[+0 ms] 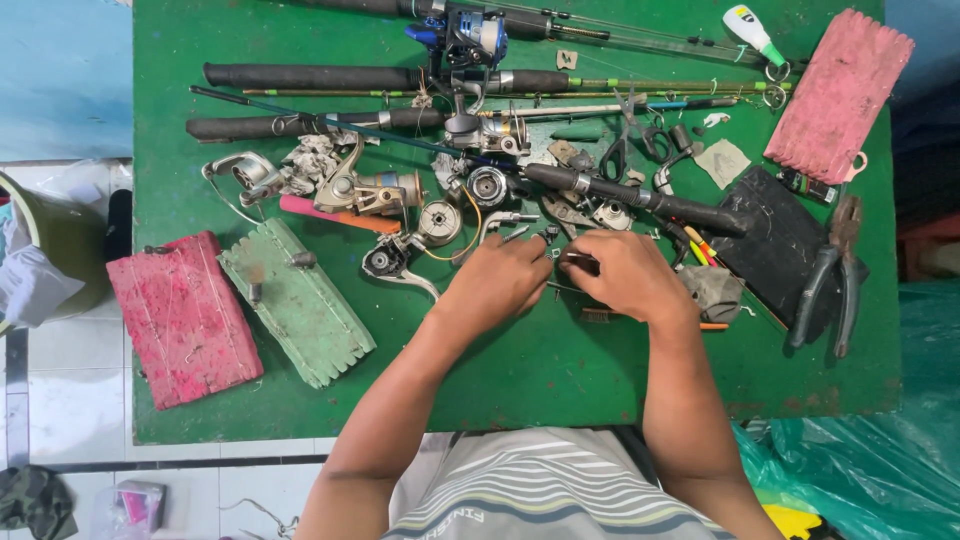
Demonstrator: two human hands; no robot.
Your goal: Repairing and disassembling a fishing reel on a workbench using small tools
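My left hand (497,281) and my right hand (625,277) meet over the middle of a green table (560,380), fingers curled around a small dark metal part (578,262) held between them. Just beyond my fingers lie dismantled fishing reel parts: a silver reel body (372,190), a round spool (438,222), a reel handle (398,264) and a black gear housing (488,185). A black rod handle (640,200) lies across behind my right hand. What the left fingers pinch is hidden.
Fishing rods (330,77) lie along the far edge with a blue reel (470,35). Pink foam blocks (185,320) (838,95) and a green one (295,300) sit at the sides. Pliers (832,285) rest on a black pad (780,245); scissors (628,140) lie beyond.
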